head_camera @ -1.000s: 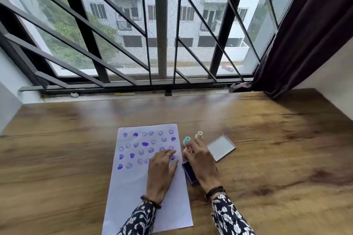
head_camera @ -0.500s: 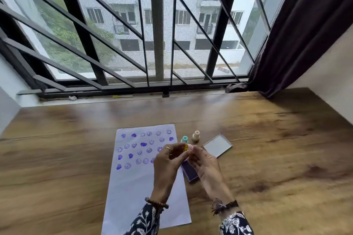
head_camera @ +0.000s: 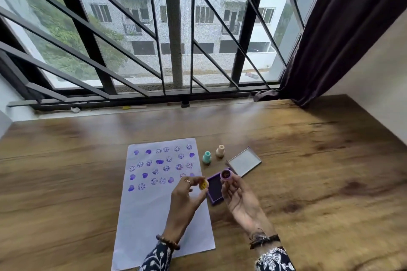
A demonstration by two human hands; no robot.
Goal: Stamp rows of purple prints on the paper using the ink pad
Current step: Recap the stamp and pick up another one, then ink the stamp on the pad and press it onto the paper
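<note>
A white paper (head_camera: 154,215) lies on the wooden table, its upper half filled with rows of purple smiley and heart prints. My left hand (head_camera: 187,200) pinches a small yellow smiley cap (head_camera: 203,184) above the paper's right edge. My right hand (head_camera: 239,198) holds a purple stamp (head_camera: 226,175) with its dark inked face turned up toward me. Below and between both hands, the open purple ink pad (head_camera: 214,187) rests on the table just right of the paper.
A teal stamp (head_camera: 206,157) and a cream stamp (head_camera: 220,150) stand upright beyond the pad. The pad's grey lid (head_camera: 244,161) lies to their right. The wooden table (head_camera: 308,171) runs to a barred window, with a dark curtain (head_camera: 341,28) at right.
Both hands lifted off the table and paper. They came together on a stamp, then pulled apart: the yellow cap stays in the left hand, the purple stamp in the right, face up.
</note>
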